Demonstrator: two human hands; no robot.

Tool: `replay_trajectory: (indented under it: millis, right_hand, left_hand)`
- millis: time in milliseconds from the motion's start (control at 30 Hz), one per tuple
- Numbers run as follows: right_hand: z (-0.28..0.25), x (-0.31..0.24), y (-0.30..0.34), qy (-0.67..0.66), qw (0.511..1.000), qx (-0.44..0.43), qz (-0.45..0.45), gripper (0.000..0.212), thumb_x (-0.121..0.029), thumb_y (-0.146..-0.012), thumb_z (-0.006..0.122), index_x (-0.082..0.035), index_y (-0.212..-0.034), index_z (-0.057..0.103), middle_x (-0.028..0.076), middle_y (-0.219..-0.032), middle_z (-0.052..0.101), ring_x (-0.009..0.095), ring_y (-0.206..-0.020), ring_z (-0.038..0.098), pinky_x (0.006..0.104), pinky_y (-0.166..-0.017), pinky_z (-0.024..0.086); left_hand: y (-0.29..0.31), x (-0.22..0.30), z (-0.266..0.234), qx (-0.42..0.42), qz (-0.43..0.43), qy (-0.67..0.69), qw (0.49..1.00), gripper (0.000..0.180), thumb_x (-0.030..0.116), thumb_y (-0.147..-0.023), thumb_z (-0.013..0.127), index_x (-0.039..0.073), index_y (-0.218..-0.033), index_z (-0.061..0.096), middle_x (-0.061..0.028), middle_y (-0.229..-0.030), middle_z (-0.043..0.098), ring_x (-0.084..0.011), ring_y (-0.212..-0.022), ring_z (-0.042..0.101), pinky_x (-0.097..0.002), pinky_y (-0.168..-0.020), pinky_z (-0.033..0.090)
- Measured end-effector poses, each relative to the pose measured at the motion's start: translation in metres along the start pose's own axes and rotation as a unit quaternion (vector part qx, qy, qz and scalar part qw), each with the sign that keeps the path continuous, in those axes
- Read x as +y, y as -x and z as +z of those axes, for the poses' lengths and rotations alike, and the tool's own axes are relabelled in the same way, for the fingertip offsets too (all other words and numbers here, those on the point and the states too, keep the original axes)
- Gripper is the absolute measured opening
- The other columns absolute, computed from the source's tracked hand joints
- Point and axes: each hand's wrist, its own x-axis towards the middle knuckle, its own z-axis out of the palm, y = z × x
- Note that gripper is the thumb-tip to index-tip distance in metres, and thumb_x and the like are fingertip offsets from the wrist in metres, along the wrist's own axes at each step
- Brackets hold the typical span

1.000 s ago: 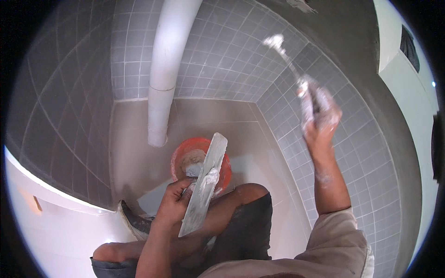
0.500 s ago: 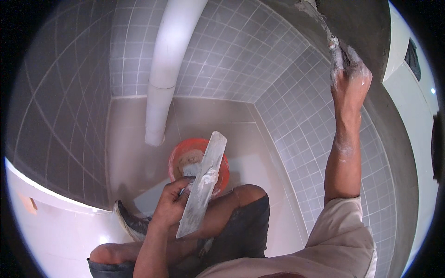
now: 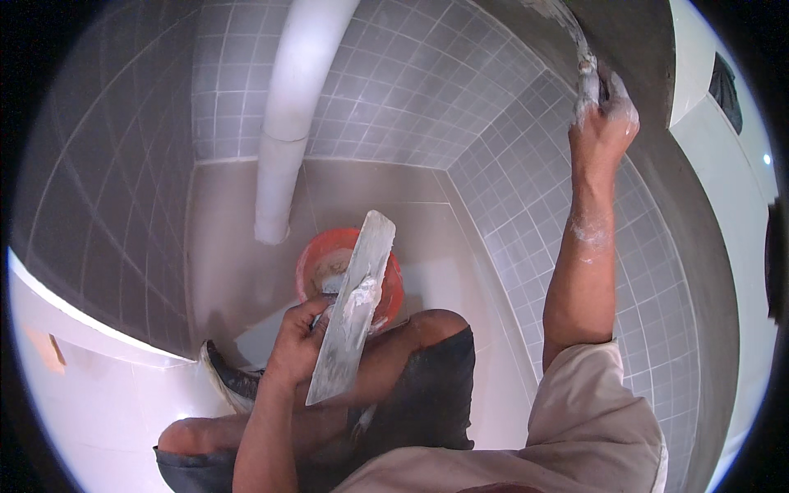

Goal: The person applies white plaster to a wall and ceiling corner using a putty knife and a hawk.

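Observation:
My left hand [image 3: 302, 338] is closed on a flat, rectangular plastering trowel [image 3: 337, 349], with its blade tilted upward. A lump of white plaster [image 3: 362, 292] sits near the middle of the blade. Stretched out to the upper right, my right hand [image 3: 606, 111] presses against a dark grey wall band [image 3: 637, 41]. White plaster coats its fingers, and they are closed; what they hold, if anything, is hidden. A whitish plaster streak [image 3: 567, 18] runs along the band from the fingertips.
An orange bucket [image 3: 308, 267] with plaster residue stands on the floor beyond my knees, partly behind the trowel. A white pipe [image 3: 300, 90] comes down near the tiled back wall [image 3: 411, 82]. Dark tiles [image 3: 99, 181] line the left side. My shoe [image 3: 226, 374] rests at lower left.
The whole view has shifted slightly. My right hand has moved a little along the grey band, and the plaster streak beyond its fingertips looks smoother. The trowel stays in my left hand.

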Motion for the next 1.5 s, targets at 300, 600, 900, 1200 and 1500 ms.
replay_trajectory:
  millis: [300, 600, 900, 1200, 1500]
  right_hand:
    - [-0.023, 0.010, 0.058, -0.064, 0.996, 0.017, 0.061, 0.021, -0.013, -0.093, 0.065, 0.002, -0.108, 0.069, 0.018, -0.089, 0.072, 0.021, -0.082, 0.071, 0.0359, -0.073, 0.054]
    - [-0.013, 0.019, 0.013, -0.070, 0.997, -0.007, 0.021, 0.023, -0.011, -0.090, 0.068, 0.001, -0.109, 0.071, 0.015, -0.085, 0.072, 0.017, -0.078, 0.068, 0.0309, -0.071, 0.052]
    - [-0.020, 0.010, 0.051, -0.116, 0.988, -0.003, 0.098, 0.026, -0.018, -0.092, 0.068, 0.003, -0.107, 0.070, 0.012, -0.085, 0.072, 0.014, -0.081, 0.066, 0.0299, -0.071, 0.052]
    - [0.008, 0.019, 0.017, -0.051, 0.998, -0.027, 0.033, 0.025, -0.018, -0.087, 0.072, 0.001, -0.104, 0.071, 0.019, -0.087, 0.072, 0.027, -0.081, 0.071, 0.0345, -0.074, 0.053]
    - [-0.016, 0.014, 0.035, -0.120, 0.984, -0.028, 0.129, 0.025, -0.019, -0.090, 0.072, 0.000, -0.105, 0.073, 0.010, -0.080, 0.072, 0.012, -0.072, 0.064, 0.0269, -0.067, 0.050]
  left_hand:
    - [0.000, 0.009, 0.008, 0.027, 0.051, -0.048, 0.997, 0.021, 0.001, -0.097, 0.052, 0.002, -0.112, 0.067, -0.0055, -0.100, 0.070, -0.0105, -0.090, 0.062, -0.0287, -0.085, 0.050]
    - [-0.002, -0.004, 0.010, 0.020, 0.037, 0.000, 0.999, 0.019, 0.005, -0.098, 0.054, 0.003, -0.111, 0.067, -0.0038, -0.098, 0.071, -0.0097, -0.088, 0.062, -0.0287, -0.082, 0.051]
    - [0.001, 0.001, 0.007, 0.047, 0.007, -0.025, 0.999, 0.018, 0.005, -0.097, 0.055, 0.001, -0.111, 0.067, -0.0046, -0.100, 0.071, -0.0098, -0.089, 0.063, -0.0281, -0.082, 0.051]
    - [-0.003, -0.011, 0.007, 0.004, 0.024, 0.023, 0.999, 0.020, 0.004, -0.097, 0.055, 0.002, -0.114, 0.067, -0.0031, -0.100, 0.070, -0.0090, -0.089, 0.062, -0.0275, -0.082, 0.051]
    - [-0.002, -0.010, 0.006, 0.014, 0.018, 0.039, 0.999, 0.021, 0.003, -0.097, 0.055, 0.002, -0.114, 0.066, -0.0031, -0.101, 0.070, -0.0090, -0.089, 0.062, -0.0272, -0.084, 0.051]
